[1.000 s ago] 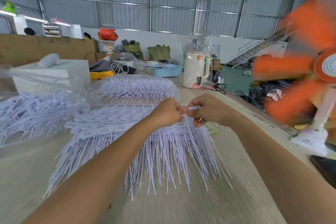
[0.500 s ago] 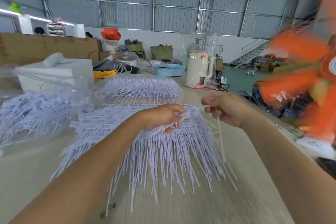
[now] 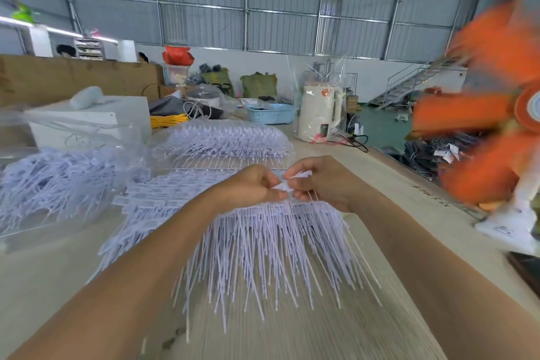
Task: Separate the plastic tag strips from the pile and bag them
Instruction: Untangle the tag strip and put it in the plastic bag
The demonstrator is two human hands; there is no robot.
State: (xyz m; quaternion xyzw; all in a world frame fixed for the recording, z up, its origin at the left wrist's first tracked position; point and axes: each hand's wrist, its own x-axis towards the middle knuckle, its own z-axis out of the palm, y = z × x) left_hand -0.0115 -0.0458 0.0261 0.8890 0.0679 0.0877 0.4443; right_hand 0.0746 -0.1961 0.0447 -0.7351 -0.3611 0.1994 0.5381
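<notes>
Fingertips are hiding the exact pinch point, but both grips are clenching white tag heads: left hand [image 3: 254, 185], right hand [image 3: 324, 181], meeting over the pile of tag strips [image 3: 263, 245] fanning toward the surface [image 3: 336, 336] edge. Half a second ago the hands were apart; the blurred orange fan [image 3: 496, 126] is crowding the right.

Bare forearms, no sleeves, left hand [image 3: 251, 187], right hand [image 3: 327, 184]

Print on the tag strips [image 3: 152, 194] is too blurred to read.
</notes>
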